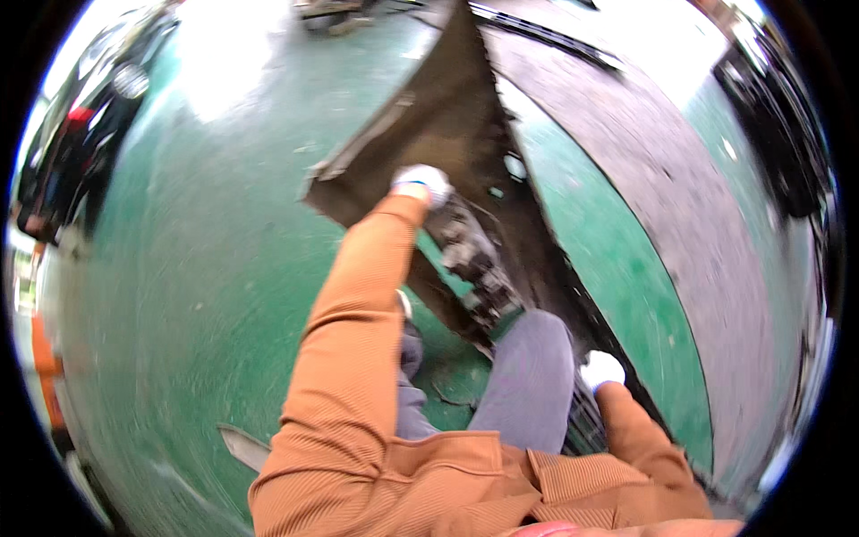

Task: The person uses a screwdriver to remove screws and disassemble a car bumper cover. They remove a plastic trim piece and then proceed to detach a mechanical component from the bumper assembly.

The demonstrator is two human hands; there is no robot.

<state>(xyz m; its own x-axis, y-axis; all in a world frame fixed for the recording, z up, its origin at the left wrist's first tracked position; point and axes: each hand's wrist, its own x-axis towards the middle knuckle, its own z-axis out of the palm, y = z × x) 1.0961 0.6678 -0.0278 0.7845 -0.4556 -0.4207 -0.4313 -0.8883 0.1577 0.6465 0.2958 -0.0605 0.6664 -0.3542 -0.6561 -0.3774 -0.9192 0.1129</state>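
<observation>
A large dirty brown-black car bumper lies across my lap, its hollow inner side facing up. It tapers to a tip at the far end and has holes and a ragged right edge. My left hand, in a white glove, is closed on the inner part of the bumper, next to a slotted opening. My right hand, also white-gloved, is closed at its right edge beside my knee. The fingers of both hands are partly hidden and blurred by motion.
Green painted floor surrounds me, with a grey strip curving along the right. A long black trim piece lies beyond the bumper. Dark car parts stand at the right, and a black vehicle at the far left. A pale pointed piece sits at my left.
</observation>
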